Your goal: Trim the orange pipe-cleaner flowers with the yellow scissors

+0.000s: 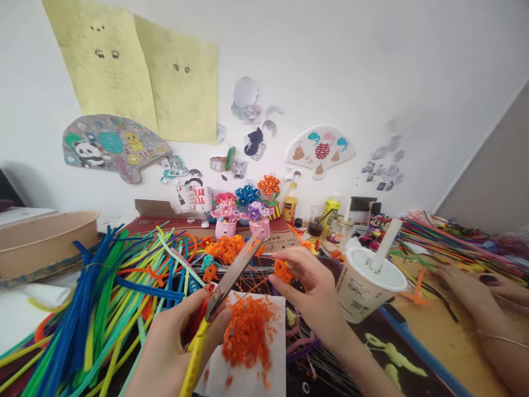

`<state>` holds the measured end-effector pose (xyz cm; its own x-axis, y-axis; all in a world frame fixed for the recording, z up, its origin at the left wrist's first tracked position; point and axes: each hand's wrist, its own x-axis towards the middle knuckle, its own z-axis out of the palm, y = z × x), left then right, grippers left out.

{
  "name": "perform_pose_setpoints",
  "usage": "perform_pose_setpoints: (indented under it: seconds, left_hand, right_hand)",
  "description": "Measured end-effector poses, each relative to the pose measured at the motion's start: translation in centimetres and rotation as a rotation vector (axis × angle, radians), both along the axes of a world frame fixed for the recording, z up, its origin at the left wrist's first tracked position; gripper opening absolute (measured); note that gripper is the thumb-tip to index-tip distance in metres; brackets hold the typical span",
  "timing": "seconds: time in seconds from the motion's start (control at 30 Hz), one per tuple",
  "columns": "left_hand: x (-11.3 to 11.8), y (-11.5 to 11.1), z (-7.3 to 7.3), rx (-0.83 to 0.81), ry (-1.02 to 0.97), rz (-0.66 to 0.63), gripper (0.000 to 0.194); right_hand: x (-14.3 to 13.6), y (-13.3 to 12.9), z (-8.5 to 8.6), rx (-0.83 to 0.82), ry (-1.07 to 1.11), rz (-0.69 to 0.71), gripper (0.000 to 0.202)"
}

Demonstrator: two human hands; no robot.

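Note:
My left hand (182, 331) is closed around a pair of scissors (233, 270) with red and yellow handles, its blades pointing up and to the right. Between the fingertips of my right hand (312, 292) is a small orange pipe-cleaner flower (283, 271), just right of the blades. Beneath both hands, a heap of orange fuzz clippings (250, 331) covers part of a white sheet (248, 383). Behind them lies a pile of orange pipe-cleaner flowers (227, 249), with a teal one (208, 262) at its near edge.
Loose pipe cleaners (119, 298) in many colours spread across the left. A paper cup (363, 284) with a straw stands right of my right hand. Another person's hands (471, 289) rest on the wooden table at far right. Finished flower pots (259, 227) line the back, near bottles (290, 203).

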<state>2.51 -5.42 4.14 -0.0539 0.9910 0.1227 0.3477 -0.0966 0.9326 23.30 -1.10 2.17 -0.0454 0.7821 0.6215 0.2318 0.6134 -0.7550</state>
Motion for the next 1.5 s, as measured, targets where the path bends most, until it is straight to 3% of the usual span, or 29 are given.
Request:
perform_pose_setpoints:
  seconds: [0.1,0.27,0.43,0.67,1.03,1.37,1.5]
  left_hand:
    - [0.4,-0.2,0.9,-0.004,-0.029,-0.007,0.031]
    - [0.5,-0.2,-0.2,-0.124,-0.137,-0.025,0.036]
    - [0.9,-0.6,-0.4,-0.193,-0.201,-0.123,0.038]
    - [1.7,-1.0,0.7,-0.185,-0.150,-0.110,0.036]
    - [1.0,-0.5,-1.1,-0.313,-0.364,-0.183,0.038]
    - [0.7,-0.4,-1.4,-0.425,-0.623,-0.279,0.040]
    - [0.8,-0.3,-1.4,-0.433,-0.519,-0.294,0.043]
  right_hand:
    - [-0.2,0.0,0.1,-0.121,0.190,0.119,0.029]
    - [-1.4,-0.7,0.4,-0.447,0.692,0.479,0.065]
    - [-3.0,-1.5,-0.8,-0.605,0.685,0.641,0.028]
    - [-3.3,-1.7,-1.5,-0.606,0.736,0.573,0.024]
    - [-3.4,-1.5,-1.2,-0.626,0.713,0.472,0.026]
    - [-3.4,-1.7,-1.2,-0.588,0.671,0.365,0.019]
    - [-3.4,-1.9,-1.1,-0.611,0.670,0.336,0.021]
